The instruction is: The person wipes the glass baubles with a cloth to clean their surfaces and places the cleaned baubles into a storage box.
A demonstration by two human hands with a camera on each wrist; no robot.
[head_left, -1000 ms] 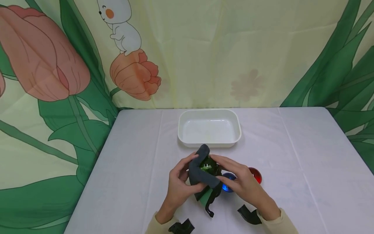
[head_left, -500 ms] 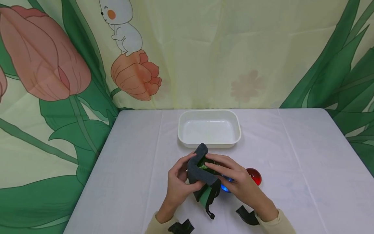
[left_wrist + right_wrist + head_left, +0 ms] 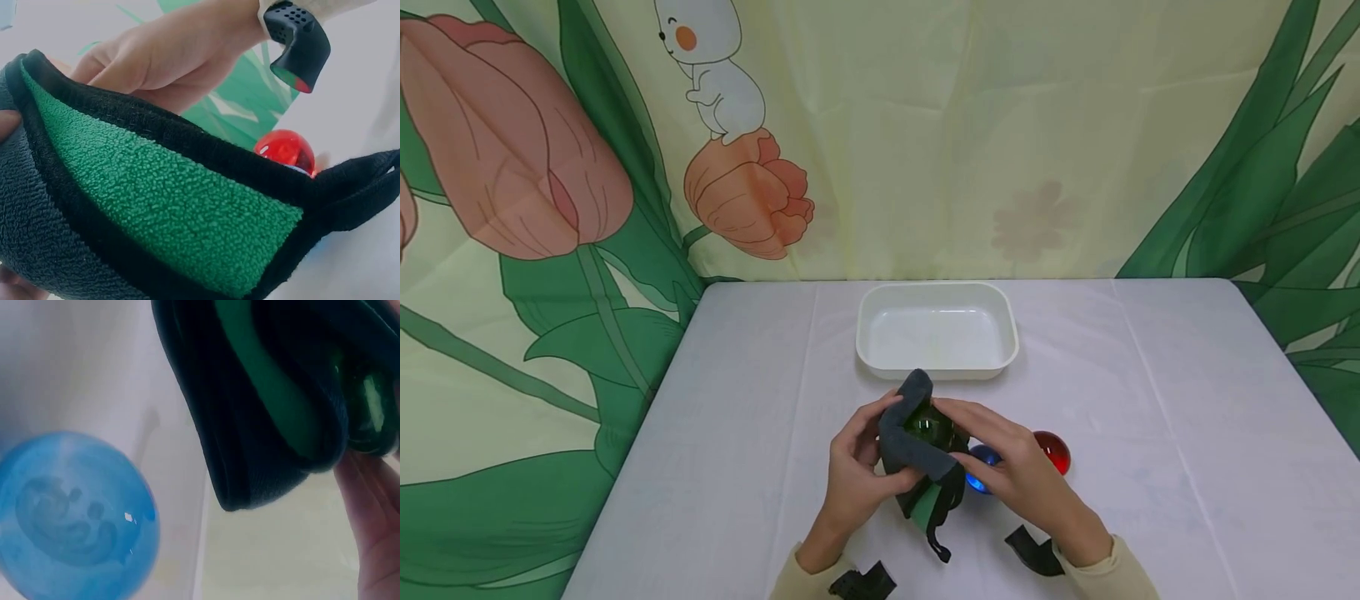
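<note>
My left hand (image 3: 859, 471) grips a folded dark grey cloth (image 3: 904, 442) with a green inner face, black edging and a black hanging loop. Wrapped in its fold is a clear green ball (image 3: 929, 427). From the other side my right hand (image 3: 1026, 467) holds this ball, fingers at its far side and thumb by the near cloth edge. Green terry (image 3: 175, 194) fills much of the left wrist view. In the right wrist view the green ball (image 3: 374, 412) shows at the right beside the cloth (image 3: 244, 437), its lower part bare.
A blue ball (image 3: 979, 482) lies on the table (image 3: 737, 467), partly behind the right hand. Next to it sits a red ball (image 3: 1054, 452), close to the right wrist. A white rectangular tray (image 3: 936, 372) stands beyond the hands, before a patterned curtain (image 3: 910, 150).
My right fingers slid over the ball's top, then back to its far side, and the ball shows a different face. The left hand and cloth have barely shifted.
</note>
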